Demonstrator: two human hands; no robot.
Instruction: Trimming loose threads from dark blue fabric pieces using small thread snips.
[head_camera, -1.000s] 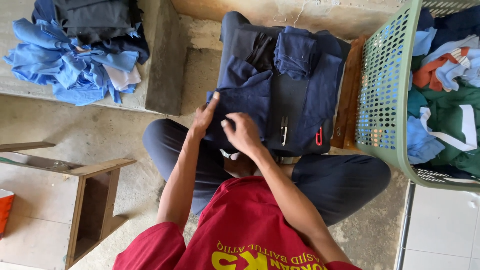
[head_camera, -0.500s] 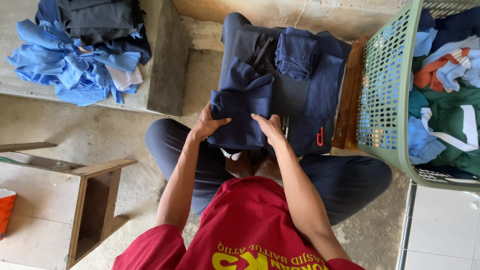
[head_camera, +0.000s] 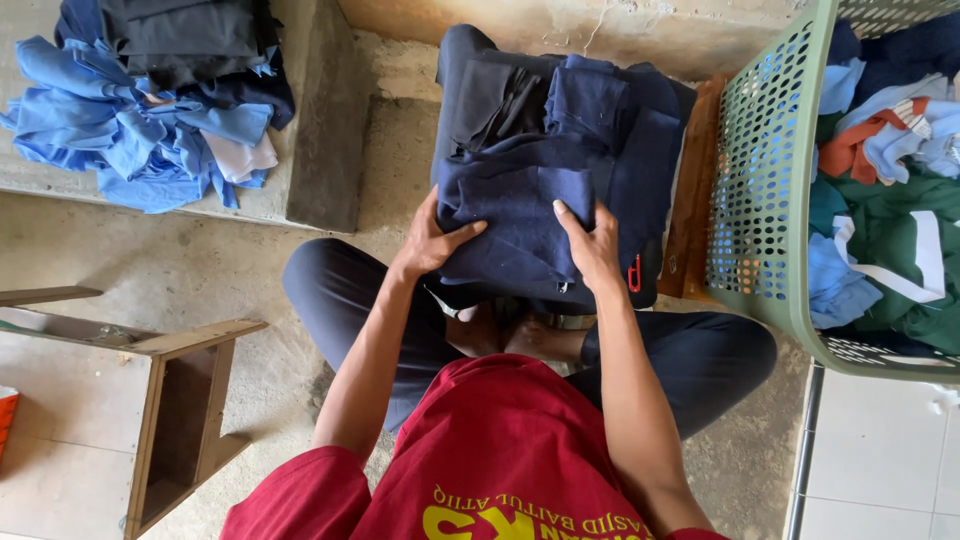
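The person sits cross-legged on the floor (head_camera: 200, 270) with a folded dark blue cloth (head_camera: 515, 225) in front of the knees, on top of a pile of dark clothes (head_camera: 560, 110). The left hand (head_camera: 432, 240) grips the left edge of the cloth, fingers on top and curled around it. The right hand (head_camera: 592, 245) lies flat on the right side, fingers spread and pressing down. To do this well, both hands should hold the sides evenly so the fold stays neat and no corner slips out. The pile looks a bit lumpy, so pressing it flat would help it sit straight. A green basket (head_camera: 765, 180) full of mixed clothes stands just beside the pile on the right. A heap of light blue clothes (head_camera: 130, 130) lies well apart on the step to the left.
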